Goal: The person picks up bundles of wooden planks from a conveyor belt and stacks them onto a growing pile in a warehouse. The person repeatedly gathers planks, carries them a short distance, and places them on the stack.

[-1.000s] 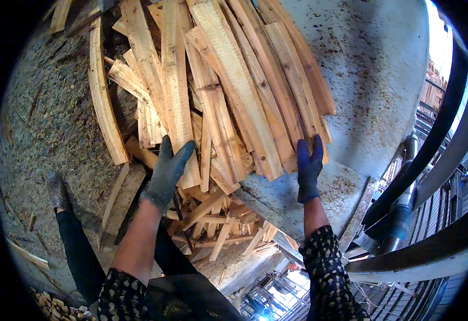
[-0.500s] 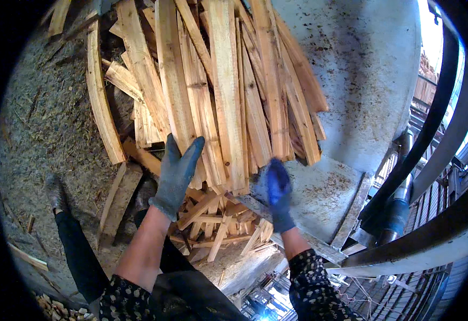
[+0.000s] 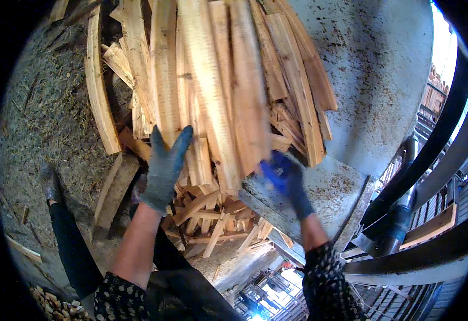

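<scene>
head view: a motion-blurred board (image 3: 249, 91) atop heaped rough planks (image 3: 291, 69), near end at a gloved right hand (image 3: 285, 177) too smeared to tell the grip; to the left, a gloved left hand (image 3: 165, 174) with fingers wide at the end of a pale plank (image 3: 164, 64); outward, speckled grey surface (image 3: 352, 96) rightward, littered floor (image 3: 41, 117) leftward.

left forearm (image 3: 136, 243): reaching in from 7 o'clock, tilted toward 1 | left hand (image 3: 164, 176): gloved, at 9 o'clock, spread in a V opening toward 12 | right forearm (image 3: 322, 259): reaching in from 5 o'clock, tilted toward 11 | right hand (image 3: 286, 179): gloved, near 4 o'clock, pointing toward 11, blurred, closure unclear
</scene>
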Available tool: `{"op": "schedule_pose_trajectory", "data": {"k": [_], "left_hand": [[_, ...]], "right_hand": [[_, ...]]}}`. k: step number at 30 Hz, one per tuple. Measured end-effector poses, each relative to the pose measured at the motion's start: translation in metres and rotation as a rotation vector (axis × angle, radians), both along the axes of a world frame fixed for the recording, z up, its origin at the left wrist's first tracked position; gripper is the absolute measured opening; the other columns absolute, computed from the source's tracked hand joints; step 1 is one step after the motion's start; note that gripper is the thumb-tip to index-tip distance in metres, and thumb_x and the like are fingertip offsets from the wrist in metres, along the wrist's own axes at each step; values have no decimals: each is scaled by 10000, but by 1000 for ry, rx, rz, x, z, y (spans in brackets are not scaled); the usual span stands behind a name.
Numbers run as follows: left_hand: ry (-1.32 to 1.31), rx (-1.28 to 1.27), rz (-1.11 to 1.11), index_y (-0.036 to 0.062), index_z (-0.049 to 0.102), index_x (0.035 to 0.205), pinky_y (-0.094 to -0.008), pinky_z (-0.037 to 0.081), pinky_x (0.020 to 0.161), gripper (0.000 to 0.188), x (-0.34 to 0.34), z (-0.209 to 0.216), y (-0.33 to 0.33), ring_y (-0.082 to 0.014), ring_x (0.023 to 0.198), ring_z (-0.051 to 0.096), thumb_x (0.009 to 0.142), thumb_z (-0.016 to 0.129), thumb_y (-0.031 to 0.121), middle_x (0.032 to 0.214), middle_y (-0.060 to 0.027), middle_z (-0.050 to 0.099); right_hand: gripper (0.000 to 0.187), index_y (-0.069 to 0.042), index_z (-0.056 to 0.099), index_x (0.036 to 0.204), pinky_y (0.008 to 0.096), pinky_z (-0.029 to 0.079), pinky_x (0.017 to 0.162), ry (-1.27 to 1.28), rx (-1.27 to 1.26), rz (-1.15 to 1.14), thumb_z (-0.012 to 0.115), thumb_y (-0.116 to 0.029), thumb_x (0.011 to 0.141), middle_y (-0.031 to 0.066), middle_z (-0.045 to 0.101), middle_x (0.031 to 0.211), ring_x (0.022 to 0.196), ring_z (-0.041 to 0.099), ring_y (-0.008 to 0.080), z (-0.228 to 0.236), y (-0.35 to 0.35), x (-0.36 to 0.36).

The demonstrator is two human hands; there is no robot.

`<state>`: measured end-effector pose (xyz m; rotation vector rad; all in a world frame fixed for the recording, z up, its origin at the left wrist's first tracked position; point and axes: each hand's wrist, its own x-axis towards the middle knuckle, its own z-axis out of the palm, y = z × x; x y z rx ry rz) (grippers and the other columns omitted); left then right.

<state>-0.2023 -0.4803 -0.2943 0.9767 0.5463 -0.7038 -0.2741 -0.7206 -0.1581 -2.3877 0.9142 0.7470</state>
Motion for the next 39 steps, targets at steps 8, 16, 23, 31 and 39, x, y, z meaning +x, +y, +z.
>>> {"op": "schedule_pose_trajectory", "data": {"k": [8,16,23,31,39], "left_hand": [[-5,11,-84,-45,387,1312,-287,388,946,619,11,0,23,-181,1102,488,873,644,309,1225,-127,517],[75,251,-51,-47,264,1404,-306,395,949,820,4,-3,27,-217,1143,450,816,710,310,1298,-184,436],[-220,431,-201,-42,209,1425,-397,285,1083,1036,6,-28,92,-327,1312,312,679,828,324,1392,-244,302],[-165,438,-390,-48,304,1393,-383,331,1060,959,26,-62,127,-317,1298,366,702,789,407,1400,-241,337],[-268,372,-364,-14,186,1443,-358,290,1087,872,18,-70,122,-258,1357,265,804,730,221,1478,-183,244]], "right_hand": [[351,0,606,1095,355,482,799,-475,-105,-32,628,-264,865,152,657,973,879,626,300,-30,36,-1],[437,-5,509,1238,319,463,860,-251,344,-410,553,-314,934,121,607,1134,1005,573,177,-90,72,-29],[393,-34,490,1252,270,460,782,-247,518,-474,578,-197,905,27,576,982,878,541,115,-127,196,-20],[535,-28,388,1348,279,520,746,-292,617,-719,620,-60,867,63,611,959,853,608,129,-123,168,-34],[487,-32,473,1276,292,462,866,-441,574,-579,645,-182,846,80,585,1089,963,560,181,-125,201,7]]}}
